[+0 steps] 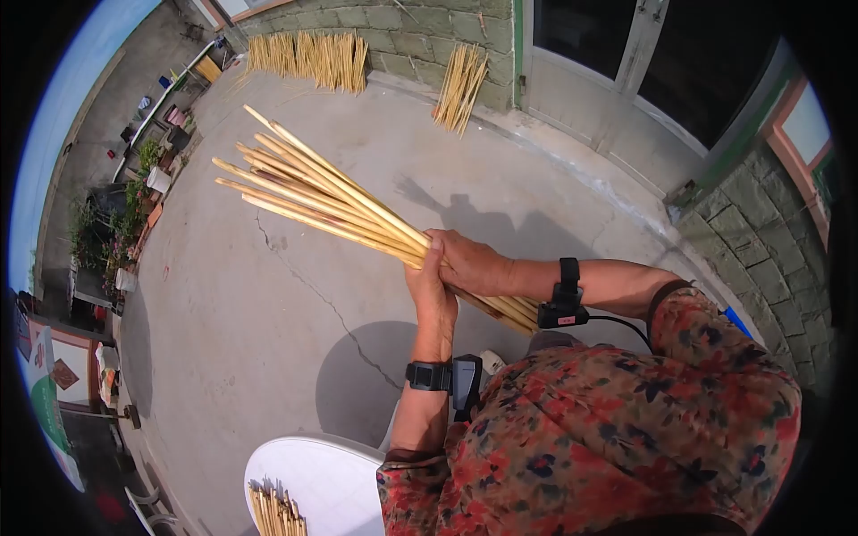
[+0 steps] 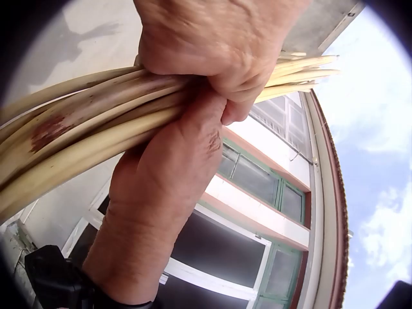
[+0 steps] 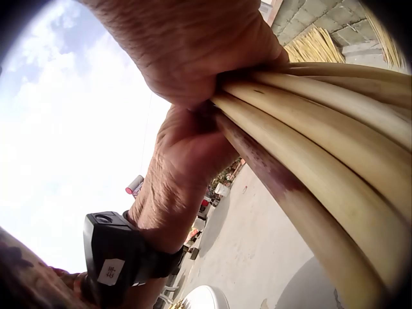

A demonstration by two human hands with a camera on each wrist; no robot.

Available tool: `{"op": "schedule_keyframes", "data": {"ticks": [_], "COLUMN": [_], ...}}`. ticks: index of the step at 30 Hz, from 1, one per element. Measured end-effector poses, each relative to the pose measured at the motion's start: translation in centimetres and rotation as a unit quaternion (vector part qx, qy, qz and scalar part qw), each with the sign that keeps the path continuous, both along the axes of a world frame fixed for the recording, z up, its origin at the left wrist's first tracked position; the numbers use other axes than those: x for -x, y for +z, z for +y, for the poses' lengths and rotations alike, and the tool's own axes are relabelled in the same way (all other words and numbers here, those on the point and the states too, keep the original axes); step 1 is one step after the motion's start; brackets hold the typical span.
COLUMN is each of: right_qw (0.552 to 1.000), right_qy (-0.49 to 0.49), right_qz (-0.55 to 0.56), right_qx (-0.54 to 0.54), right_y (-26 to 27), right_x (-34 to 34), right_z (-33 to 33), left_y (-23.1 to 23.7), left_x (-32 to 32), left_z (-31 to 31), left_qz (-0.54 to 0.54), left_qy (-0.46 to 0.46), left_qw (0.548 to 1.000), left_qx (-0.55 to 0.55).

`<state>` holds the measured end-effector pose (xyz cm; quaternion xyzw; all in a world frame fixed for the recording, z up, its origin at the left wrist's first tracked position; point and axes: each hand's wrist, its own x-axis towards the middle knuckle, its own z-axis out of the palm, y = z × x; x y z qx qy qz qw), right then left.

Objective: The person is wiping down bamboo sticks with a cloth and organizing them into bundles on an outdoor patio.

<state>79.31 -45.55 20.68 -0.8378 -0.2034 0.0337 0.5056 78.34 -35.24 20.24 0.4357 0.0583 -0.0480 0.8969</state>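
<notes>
A bundle of long, pale yellow stalks [image 1: 331, 196] slants across the head view, its far ends fanned out at upper left. My left hand [image 1: 429, 275] grips the bundle from below, thumb up along its side. Right beside it, my right hand [image 1: 476, 263] curls over the stalks, and the two hands overlap. Behind the right hand the near ends pass under the forearm toward my body. In the right wrist view, one thick stalk [image 3: 278, 177] has a purplish-brown patch. Reddish-brown marks show on another stalk [image 2: 61, 129] in the left wrist view.
A white round table [image 1: 331, 456] at lower left bears more stalks [image 1: 277, 511]. Further stalks [image 1: 308, 61] lean against the stone wall, with a smaller bunch [image 1: 461, 87] near the glazed door [image 1: 617, 89]. Potted plants [image 1: 147, 161] line the left side of the concrete yard.
</notes>
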Motion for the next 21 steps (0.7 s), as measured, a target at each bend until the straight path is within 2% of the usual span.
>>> {"op": "schedule_keyframes", "data": {"ticks": [2,3,5,6,8,12,15,17,18,21], "right_qw": [0.993,0.992,0.988,0.988,0.977,0.979,0.983,0.984,0.985,0.989], "right_qy": [-0.047,-0.053,-0.041,-0.038,-0.027,-0.002,0.001,0.045,0.063,0.059], "right_qz": [-0.079,-0.081,-0.047,-0.053,-0.021,-0.064,-0.074,-0.095,-0.064,-0.062], "right_qx": [0.076,0.075,0.14,0.14,0.209,0.195,0.169,0.145,0.146,0.124], "right_y": [-1.2,-0.6,0.6,0.8,1.3,1.3,0.2,1.0,1.7,0.8], "right_x": [-2.7,-3.9,-6.7,-6.2,-10.3,-17.5,-21.6,-25.3,-27.2,-30.5], "right_z": [0.1,0.1,0.0,0.2,0.7,2.6,3.9,4.5,4.8,6.8], "left_y": [-0.2,-0.3,-0.9,-1.8,-3.0,-1.7,-1.3,-0.2,-0.5,-0.2], "left_x": [-3.0,-4.6,-8.1,-7.7,-12.0,-18.9,-22.7,-26.0,-28.0,-31.2], "left_z": [0.2,0.4,0.6,0.9,1.4,3.9,4.9,5.8,6.5,8.0], "left_qz": [0.02,0.018,0.043,0.038,0.04,0.042,0.029,0.013,-0.003,-0.023], "left_qy": [-0.031,-0.037,-0.043,-0.038,-0.013,-0.022,0.011,0.035,0.043,0.048], "left_qw": [0.999,0.999,0.998,0.998,0.999,0.998,0.999,0.999,0.999,0.998], "left_qx": [0.021,0.019,0.018,0.018,0.004,0.028,0.021,0.013,0.015,0.015]}}
